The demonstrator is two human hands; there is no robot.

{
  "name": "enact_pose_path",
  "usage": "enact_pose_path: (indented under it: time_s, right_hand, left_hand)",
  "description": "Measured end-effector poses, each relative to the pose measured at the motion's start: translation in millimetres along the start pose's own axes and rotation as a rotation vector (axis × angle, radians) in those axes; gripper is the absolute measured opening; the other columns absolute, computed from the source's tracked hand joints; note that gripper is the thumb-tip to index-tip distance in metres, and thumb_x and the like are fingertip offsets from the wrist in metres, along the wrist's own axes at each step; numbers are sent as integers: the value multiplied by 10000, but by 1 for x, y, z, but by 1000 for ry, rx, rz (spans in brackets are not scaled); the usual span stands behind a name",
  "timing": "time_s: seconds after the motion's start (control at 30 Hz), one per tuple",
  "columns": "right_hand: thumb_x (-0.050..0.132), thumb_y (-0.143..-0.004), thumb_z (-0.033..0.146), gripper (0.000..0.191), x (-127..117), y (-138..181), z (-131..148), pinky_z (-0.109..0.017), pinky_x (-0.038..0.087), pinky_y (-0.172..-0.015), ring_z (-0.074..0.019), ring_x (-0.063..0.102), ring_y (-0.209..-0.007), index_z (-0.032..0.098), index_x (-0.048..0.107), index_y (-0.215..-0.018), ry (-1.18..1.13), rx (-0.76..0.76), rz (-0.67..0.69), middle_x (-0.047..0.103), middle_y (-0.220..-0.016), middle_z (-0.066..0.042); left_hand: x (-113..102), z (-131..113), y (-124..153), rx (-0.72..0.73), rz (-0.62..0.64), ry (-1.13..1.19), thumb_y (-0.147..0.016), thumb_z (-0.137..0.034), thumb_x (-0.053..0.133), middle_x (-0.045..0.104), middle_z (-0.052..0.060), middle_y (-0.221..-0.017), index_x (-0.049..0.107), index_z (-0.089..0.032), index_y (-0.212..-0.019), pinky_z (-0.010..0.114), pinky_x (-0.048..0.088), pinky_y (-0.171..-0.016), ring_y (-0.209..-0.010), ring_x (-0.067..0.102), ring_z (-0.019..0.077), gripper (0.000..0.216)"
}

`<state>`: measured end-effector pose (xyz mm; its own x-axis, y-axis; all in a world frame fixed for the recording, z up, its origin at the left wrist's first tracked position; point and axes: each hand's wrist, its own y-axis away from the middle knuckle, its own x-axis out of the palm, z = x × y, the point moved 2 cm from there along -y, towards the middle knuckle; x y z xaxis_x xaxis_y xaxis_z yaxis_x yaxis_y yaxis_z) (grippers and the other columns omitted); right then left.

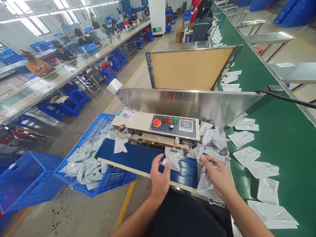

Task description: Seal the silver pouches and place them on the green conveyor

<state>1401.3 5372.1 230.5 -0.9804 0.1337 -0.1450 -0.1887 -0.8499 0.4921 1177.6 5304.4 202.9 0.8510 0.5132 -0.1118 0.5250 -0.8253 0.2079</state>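
Observation:
My left hand (160, 176) is at the front of the blue belt (143, 160), fingers curved and apart. Its thumb is close to a white plastic pouch (173, 159), whose top edge is in the band sealing machine (140, 123); whether they touch is unclear. Another pouch (120, 144) hangs from the sealing strip farther left. At the belt's right end, my right hand (218, 176) pinches the upper part of a white pouch (205, 181) between thumb and fingers. More pouches (211, 136) are heaped just behind that hand.
A blue crate (92, 194) full of sealed pouches stands at the belt's left end, beside another blue crate (29, 181). Pouches (263, 169) lie along the green conveyor (296, 158) at right. A metal panel (163, 102) rises behind the machine. People sit at far benches.

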Motion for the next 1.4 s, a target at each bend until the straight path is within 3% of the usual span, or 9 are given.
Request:
enact_pose_path:
  time_s: [0.13, 0.3, 0.5, 0.67, 0.9, 1.07, 1.2, 1.3, 1.4]
  right_hand:
    - [876, -722, 773, 687, 23, 17, 6, -320, 555, -675, -234, 703, -805, 229, 764, -1126, -167, -46, 49, 800, -976, -73]
    - [869, -733, 755, 712, 14, 13, -4, -378, 627, -849, -282, 742, -1016, 253, 770, -1229, -267, -113, 56, 810, -1116, -90]
    - [896, -663, 755, 588, -29, -8, -31, -356, 568, -679, -257, 690, -757, 202, 810, -843, 29, -201, -69, 785, -815, -88]
    - [946, -571, 663, 535, -37, -28, -50, -315, 417, -493, -166, 514, -518, 200, 759, -761, -112, 23, -151, 628, -582, 2]
    - [877, -638, 680, 507, -11, -49, -36, -366, 544, -644, -207, 627, -618, 197, 791, -767, 44, 66, 75, 712, -685, -58]
    - [764, -775, 585, 409, -85, -112, -6, -462, 488, -775, -337, 662, -816, 202, 818, -907, 606, -211, -405, 734, -779, -136]
    - [801, -802, 478, 268, -114, -160, 7, -460, 408, -721, -332, 603, -758, 224, 745, -736, 888, -113, -340, 681, -754, -165]
    - [696, -865, 319, 251, -113, -162, 22, -441, 372, -704, -246, 483, -622, 253, 650, -627, 934, -95, -283, 620, -634, -106]
    - [682, -840, 303, 234, -115, -137, 48, -419, 359, -694, -212, 452, -587, 257, 628, -616, 921, -165, -326, 625, -588, -75]
  left_hand:
    - [37, -11, 24, 190, 473, -74, -935, -466, 805, 827, 116, -1194, 836, -219, -1206, 390, 614, -958, -1061, 763, 285, 368]
    - [80, 2, 6, 13, 299, 108, -1015, -560, 656, 819, 112, -921, 837, -150, -1010, 338, 589, -767, -803, 729, 234, 448]
    - [101, 17, -4, -85, 346, 108, -894, -564, 753, 696, 41, -661, 822, -148, -783, 285, 442, -603, -617, 586, 177, 436]
    - [116, 27, -19, -333, 228, 110, -749, -537, 828, 536, -14, -518, 774, -147, -630, 268, 322, -552, -542, 453, 128, 411]
    - [81, 41, -40, -362, 77, 204, -680, -538, 914, 691, 31, -643, 868, -106, -827, 272, 416, -598, -595, 539, 135, 459]
    - [36, 45, -46, -283, -51, 225, -739, -563, 938, 838, 119, -957, 870, -121, -1037, 360, 591, -854, -890, 759, 242, 537]
    - [-10, 40, -30, -62, -283, 111, -880, -612, 835, 816, 166, -1225, 830, -164, -1177, 398, 607, -999, -1126, 769, 284, 538]
    - [-19, 30, -11, 55, -187, 50, -986, -633, 703, 824, 150, -1092, 819, -159, -1149, 381, 641, -914, -1004, 789, 266, 514]
    - [3, 9, 2, 208, 62, -20, -1040, -542, 662, 823, 128, -977, 834, -179, -1089, 378, 651, -852, -889, 786, 252, 405]
